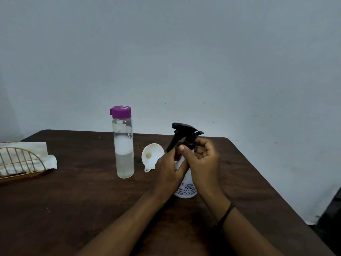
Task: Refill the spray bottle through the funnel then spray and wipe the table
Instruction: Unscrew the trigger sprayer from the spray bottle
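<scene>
A white spray bottle (186,190) with blue print stands upright on the dark wooden table (92,209). Its black trigger head (181,133) sits on top. My left hand (168,169) wraps around the bottle's body. My right hand (202,159) has its fingers at the black collar below the trigger head. A small white funnel (152,157) lies on its side just left of the spray bottle. Further left stands a clear water bottle (124,154) with a purple cap, partly filled with liquid.
A gold wire holder (17,163) with white tissues (39,149) sits at the table's left edge. A pale wall rises behind the table. The table's right edge runs diagonally toward the lower right.
</scene>
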Available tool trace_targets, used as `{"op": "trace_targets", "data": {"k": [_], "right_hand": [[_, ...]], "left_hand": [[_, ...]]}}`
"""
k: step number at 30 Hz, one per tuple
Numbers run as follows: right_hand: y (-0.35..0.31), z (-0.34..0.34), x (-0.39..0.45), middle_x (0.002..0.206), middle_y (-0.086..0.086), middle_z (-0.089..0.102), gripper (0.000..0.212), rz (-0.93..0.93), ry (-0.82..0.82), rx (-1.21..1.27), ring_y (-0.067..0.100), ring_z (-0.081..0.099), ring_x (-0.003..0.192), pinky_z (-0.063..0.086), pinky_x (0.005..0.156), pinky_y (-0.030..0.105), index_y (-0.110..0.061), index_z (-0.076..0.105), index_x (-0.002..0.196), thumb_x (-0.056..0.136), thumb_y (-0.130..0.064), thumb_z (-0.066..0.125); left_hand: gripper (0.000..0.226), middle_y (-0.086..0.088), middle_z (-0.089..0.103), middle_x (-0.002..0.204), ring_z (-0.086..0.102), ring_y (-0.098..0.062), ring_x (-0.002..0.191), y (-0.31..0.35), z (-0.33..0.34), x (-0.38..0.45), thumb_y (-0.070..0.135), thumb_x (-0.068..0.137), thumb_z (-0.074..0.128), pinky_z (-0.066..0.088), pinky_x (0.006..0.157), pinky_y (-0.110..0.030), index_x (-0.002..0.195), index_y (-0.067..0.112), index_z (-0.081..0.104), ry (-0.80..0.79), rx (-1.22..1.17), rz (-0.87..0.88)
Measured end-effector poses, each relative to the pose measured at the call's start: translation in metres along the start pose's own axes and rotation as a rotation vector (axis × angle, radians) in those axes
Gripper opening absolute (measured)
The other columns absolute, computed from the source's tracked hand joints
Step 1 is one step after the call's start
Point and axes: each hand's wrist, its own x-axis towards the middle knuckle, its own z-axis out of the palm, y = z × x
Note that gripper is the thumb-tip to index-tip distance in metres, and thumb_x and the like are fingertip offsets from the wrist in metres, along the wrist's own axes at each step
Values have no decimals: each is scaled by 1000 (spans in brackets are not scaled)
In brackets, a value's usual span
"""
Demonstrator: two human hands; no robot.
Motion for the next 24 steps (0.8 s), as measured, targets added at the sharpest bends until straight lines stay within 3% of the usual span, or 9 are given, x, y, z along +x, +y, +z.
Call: {"op": "trace_targets", "data": {"k": [2, 4, 7, 10, 12, 15, 17, 19, 24], "right_hand": [[-4, 0, 0, 92, -3, 75, 26, -19, -2, 28, 8, 72, 86, 55, 71, 20, -22, 66, 100, 81, -7, 77], [-7, 1, -1, 92, -5, 74, 31, -34, 1, 56, 4, 72, 84, 54, 71, 16, -26, 62, 101, 85, -1, 72], [-5, 1, -1, 95, -3, 74, 26, -42, -24, 48, 7, 72, 90, 54, 73, 18, -25, 63, 102, 90, -2, 65], [-1, 1, 0, 98, 0, 75, 19, -32, -81, -13, 14, 73, 92, 59, 77, 31, -24, 67, 104, 89, -13, 70], [1, 3, 0, 103, 1, 74, 30, -11, -81, -39, 17, 73, 94, 60, 78, 38, -26, 64, 108, 81, -21, 78], [0, 3, 2, 99, 0, 73, 36, -7, -11, -8, 16, 73, 90, 59, 74, 32, -24, 60, 106, 78, -12, 81], [-4, 2, 3, 94, 0, 74, 31, -13, 0, 17, 17, 73, 86, 58, 70, 27, -23, 62, 101, 80, -6, 77], [-5, 1, 2, 89, -1, 75, 28, -20, -9, 9, 15, 73, 82, 56, 66, 23, -25, 65, 95, 82, -1, 72], [-6, 0, 0, 93, 1, 74, 28, -52, -31, -11, 17, 73, 85, 58, 69, 28, -24, 64, 99, 82, -3, 69]], "left_hand": [[22, 31, 62, 97, 59, 18, 99, 0, 0, 0, 33, 97, 61, 50, 81, -10, 107, 50, 51, 0, -17, -25], [15, 26, 67, 100, 63, 9, 101, -2, 2, -1, 44, 93, 61, 52, 83, -16, 107, 47, 55, 11, -42, -45], [34, 15, 71, 104, 66, 1, 100, -4, 3, -1, 58, 86, 54, 55, 84, -24, 111, 36, 59, 16, -61, -41], [27, 13, 72, 104, 67, 0, 100, -6, 3, -1, 47, 91, 57, 57, 84, -32, 114, 33, 60, 14, -86, -34], [20, 12, 71, 105, 68, -1, 99, -6, 3, 0, 37, 94, 58, 58, 83, -33, 114, 34, 58, 20, -85, -33], [26, 18, 69, 104, 66, 3, 100, -3, 2, 1, 23, 96, 62, 54, 84, -21, 110, 44, 54, 14, -75, -24], [26, 23, 68, 100, 65, 6, 99, 1, 2, 1, 27, 94, 63, 50, 81, -12, 109, 45, 52, 3, -82, -11], [23, 19, 69, 100, 66, 4, 98, 1, 2, 1, 37, 92, 61, 51, 80, -14, 113, 40, 54, 0, -96, -6], [33, 12, 70, 107, 66, -1, 103, -1, 2, 1, 25, 95, 64, 56, 85, -30, 126, 32, 53, -21, -105, -5]]}}
